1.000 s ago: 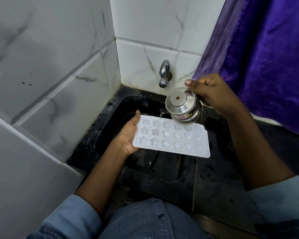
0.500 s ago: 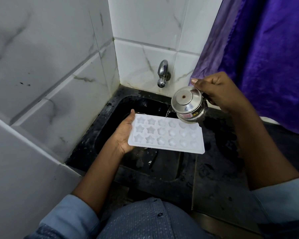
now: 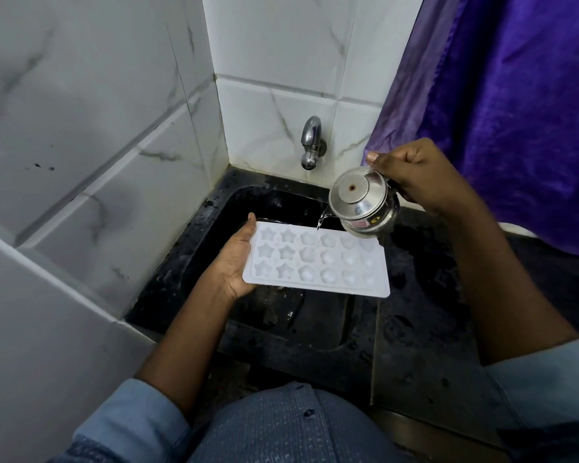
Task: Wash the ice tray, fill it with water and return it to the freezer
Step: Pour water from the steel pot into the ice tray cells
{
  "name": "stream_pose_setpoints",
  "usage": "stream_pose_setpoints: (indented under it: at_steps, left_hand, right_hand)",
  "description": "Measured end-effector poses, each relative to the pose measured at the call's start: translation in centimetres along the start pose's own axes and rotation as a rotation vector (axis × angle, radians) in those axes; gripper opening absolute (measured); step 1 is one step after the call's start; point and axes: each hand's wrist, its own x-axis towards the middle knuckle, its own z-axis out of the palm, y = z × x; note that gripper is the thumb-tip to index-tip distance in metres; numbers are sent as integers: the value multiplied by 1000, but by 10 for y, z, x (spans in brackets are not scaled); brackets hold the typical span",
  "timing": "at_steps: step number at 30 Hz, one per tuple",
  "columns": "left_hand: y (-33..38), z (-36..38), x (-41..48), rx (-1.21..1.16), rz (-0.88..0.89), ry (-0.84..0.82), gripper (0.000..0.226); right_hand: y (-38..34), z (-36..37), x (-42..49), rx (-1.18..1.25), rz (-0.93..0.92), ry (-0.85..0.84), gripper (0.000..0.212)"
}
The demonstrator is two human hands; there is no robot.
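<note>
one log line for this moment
step: filling | left hand: holds ice tray over sink | right hand: pours steel pot

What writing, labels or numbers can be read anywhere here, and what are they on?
Red sticker on the steel kettle: there is print on it, too small and blurred to read.
Small round yellow and black sticker beside it on the kettle: unreadable.
Ice tray, tap, wall tiles and purple curtain: no text visible.
</note>
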Motion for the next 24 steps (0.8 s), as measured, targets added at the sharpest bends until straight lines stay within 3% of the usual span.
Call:
stream_pose_setpoints:
  at_steps: [24]
  left_hand:
    - [7,-13,-3,-31,30,18,69]
  right_hand:
    - [7,-9,-3,4,16,14,58]
